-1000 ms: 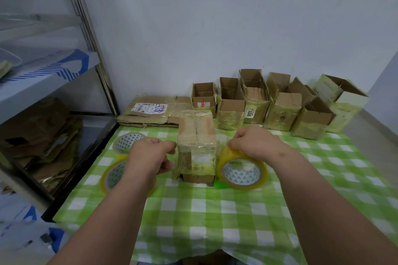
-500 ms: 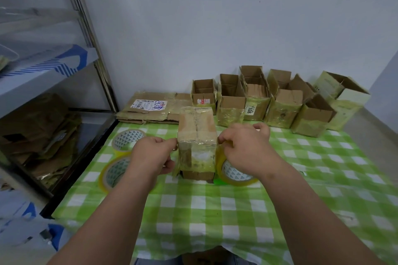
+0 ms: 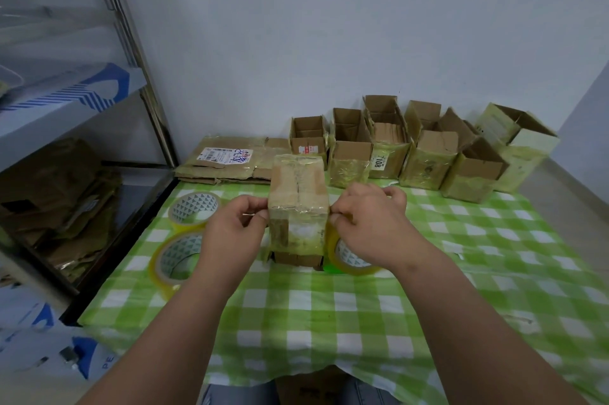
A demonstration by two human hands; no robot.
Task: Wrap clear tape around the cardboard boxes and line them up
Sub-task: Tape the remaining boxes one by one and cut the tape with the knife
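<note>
A small cardboard box stands upright in the middle of the green checked table, with clear tape wound around it. My left hand pinches its upper left edge with thumb and forefinger. My right hand pinches the clear tape at the box's upper right edge. Under that hand a yellowish tape roll stands on edge against the box, partly hidden by my wrist. Several taped, open-topped boxes stand side by side along the back wall.
Two more tape rolls lie left of my left hand. Flattened cardboard lies at the back left. A metal shelf holding cardboard scraps stands beside the table's left edge.
My right hand has moved left from the top of the tape roll to the box's right edge, and the roll has come up against the box. My left hand has stayed at the left edge.
</note>
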